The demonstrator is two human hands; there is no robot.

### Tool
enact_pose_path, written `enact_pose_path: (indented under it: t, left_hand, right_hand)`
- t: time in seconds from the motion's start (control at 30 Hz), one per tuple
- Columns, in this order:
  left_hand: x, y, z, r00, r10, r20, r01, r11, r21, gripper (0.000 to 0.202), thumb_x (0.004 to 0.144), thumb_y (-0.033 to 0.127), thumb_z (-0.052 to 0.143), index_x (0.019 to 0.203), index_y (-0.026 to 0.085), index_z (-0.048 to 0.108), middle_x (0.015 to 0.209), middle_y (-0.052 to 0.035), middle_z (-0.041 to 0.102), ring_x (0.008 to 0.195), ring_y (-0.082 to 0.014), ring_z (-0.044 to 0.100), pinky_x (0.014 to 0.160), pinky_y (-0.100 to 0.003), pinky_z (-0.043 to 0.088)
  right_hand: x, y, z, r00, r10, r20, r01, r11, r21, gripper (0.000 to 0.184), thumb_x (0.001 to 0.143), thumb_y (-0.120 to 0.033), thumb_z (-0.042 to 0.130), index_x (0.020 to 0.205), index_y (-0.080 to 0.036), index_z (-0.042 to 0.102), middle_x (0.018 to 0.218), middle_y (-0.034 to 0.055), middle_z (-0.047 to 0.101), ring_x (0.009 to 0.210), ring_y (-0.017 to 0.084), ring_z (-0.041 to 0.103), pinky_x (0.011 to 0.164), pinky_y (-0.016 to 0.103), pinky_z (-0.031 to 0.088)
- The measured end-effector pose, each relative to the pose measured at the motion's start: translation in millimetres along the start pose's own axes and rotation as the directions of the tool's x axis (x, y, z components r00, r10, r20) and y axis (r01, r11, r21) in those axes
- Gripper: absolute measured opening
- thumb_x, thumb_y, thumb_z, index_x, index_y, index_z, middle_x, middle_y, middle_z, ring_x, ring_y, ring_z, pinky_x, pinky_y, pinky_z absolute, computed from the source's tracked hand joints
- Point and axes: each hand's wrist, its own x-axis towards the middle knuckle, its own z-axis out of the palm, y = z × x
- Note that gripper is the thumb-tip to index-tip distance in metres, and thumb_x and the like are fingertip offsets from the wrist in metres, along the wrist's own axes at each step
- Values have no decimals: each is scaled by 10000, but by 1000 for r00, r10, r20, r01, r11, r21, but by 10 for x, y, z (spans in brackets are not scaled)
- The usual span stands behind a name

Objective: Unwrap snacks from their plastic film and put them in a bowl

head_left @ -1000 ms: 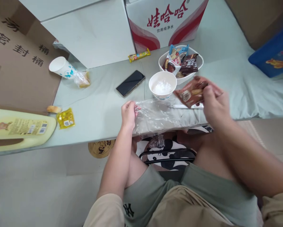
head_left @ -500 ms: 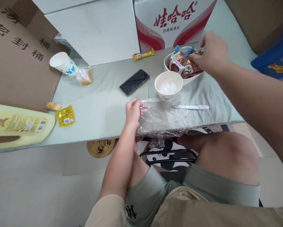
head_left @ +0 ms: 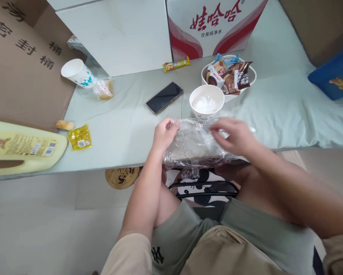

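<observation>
A clear plastic bag (head_left: 194, 143) lies flat at the front edge of the pale green table (head_left: 125, 126). My left hand (head_left: 163, 134) pinches the bag's left end. My right hand (head_left: 233, 134) rests on the bag's right part, fingers curled onto the plastic. Just behind the bag stands a small white bowl (head_left: 206, 102) with something clear and crinkled inside. Further back a larger white bowl (head_left: 228, 75) holds several wrapped snacks, a brown one among them.
A black phone (head_left: 164, 97) lies left of the small bowl. A paper cup (head_left: 77, 73), a small bagged item (head_left: 103, 89), a yellow packet (head_left: 80, 137) and a yellow jug (head_left: 22, 147) sit to the left. Cardboard boxes (head_left: 217, 23) stand at the back. A snack bar (head_left: 176, 64) lies there.
My right hand carried the brown snack packet to the large bowl, left it there, and came back down onto the plastic bag. My left hand stayed on the bag.
</observation>
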Motion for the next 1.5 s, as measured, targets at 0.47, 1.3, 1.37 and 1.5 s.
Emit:
enact_pose_path:
  t: [0.47,1.3,1.37,1.5]
  left_hand:
    - [-129,-65,-439,762,325,-561,-200,941,273,121,845,222,658,949,203,600,805,14,592,684,-111,569,676,-240,483]
    - [-413,-120,-744,995,86,55,-79,989,-126,348,711,495,864,796,176,753,782,-74,773,805,-217,751,790,-338,610]
    - [-360,-112,-733,1000,27,13,-23,961,-277,426,633,531,910,770,174,723,701,-46,740,706,-183,726,724,-293,593]
    - [-218,-145,-668,995,30,-92,-64,915,-398,487,607,557,918,822,194,675,736,-13,724,714,-147,713,743,-257,591]
  right_hand:
    - [-291,-138,434,910,171,377,-91,971,-222,592,930,-289,561,1489,-98,529,1533,254,489,1368,402,510,1112,545,434]
    - [-240,-83,-24,882,382,276,-461,818,343,219,965,-413,521,855,-224,513,694,21,673,616,163,614,607,285,447]
    - [-246,-43,-34,883,378,277,-462,798,386,245,899,-452,629,900,-222,544,725,24,672,671,176,629,649,300,483]
    - [-260,39,-6,893,342,293,-443,784,435,320,805,-437,747,997,-220,612,868,46,687,829,213,668,779,358,536]
